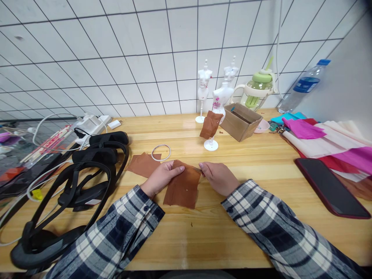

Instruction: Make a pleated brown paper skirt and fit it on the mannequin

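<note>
A piece of brown fabric (183, 188) hangs between my hands above the wooden table. My left hand (163, 175) is closed on its upper left edge, thumb on top. At the upper right corner, my right hand (218, 176) pinches the fabric's edge; its fingertips are partly hidden. Another brown fabric piece (141, 164) lies flat behind my left hand, with a thin silver ring (161, 152) overlapping it. Farther back, a small white dress form (223, 94) on a stand has brown fabric (211, 124) draped at its lower part.
Two more dress forms (204, 83) stand near the tiled wall beside a cardboard box (241, 121), a green-lidded bottle (258, 87) and a water bottle (305, 87). Right are coloured fabrics (328, 141) and a phone (331, 188). Black headsets (84, 186) and cables crowd the left.
</note>
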Motion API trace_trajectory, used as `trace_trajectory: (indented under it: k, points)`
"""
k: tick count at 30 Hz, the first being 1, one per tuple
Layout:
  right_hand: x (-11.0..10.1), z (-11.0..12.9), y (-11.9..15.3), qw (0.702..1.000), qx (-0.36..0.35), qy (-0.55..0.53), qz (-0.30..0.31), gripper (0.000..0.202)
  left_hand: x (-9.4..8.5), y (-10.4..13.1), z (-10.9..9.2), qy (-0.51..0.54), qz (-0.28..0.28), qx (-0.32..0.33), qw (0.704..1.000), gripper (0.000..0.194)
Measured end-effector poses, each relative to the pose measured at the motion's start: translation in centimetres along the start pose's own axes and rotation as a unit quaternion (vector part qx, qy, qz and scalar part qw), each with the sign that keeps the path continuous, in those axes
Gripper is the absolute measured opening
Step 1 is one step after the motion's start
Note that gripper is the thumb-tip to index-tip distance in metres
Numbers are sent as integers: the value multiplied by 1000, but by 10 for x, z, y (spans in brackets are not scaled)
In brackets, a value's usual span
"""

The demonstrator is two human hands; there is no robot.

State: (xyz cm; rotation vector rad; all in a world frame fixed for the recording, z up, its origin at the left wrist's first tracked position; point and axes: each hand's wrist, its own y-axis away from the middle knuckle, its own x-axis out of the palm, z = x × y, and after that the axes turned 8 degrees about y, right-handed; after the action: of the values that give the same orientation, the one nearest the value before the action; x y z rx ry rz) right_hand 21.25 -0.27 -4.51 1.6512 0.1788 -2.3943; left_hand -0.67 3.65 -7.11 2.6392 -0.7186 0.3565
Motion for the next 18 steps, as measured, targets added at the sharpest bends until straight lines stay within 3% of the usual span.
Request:
trace_trajectory:
  k: [18]
  points:
    - [3, -3, -3, 1000, 4, 13, -4, 49, 0, 0, 0, -6, -2, 13, 1000, 29]
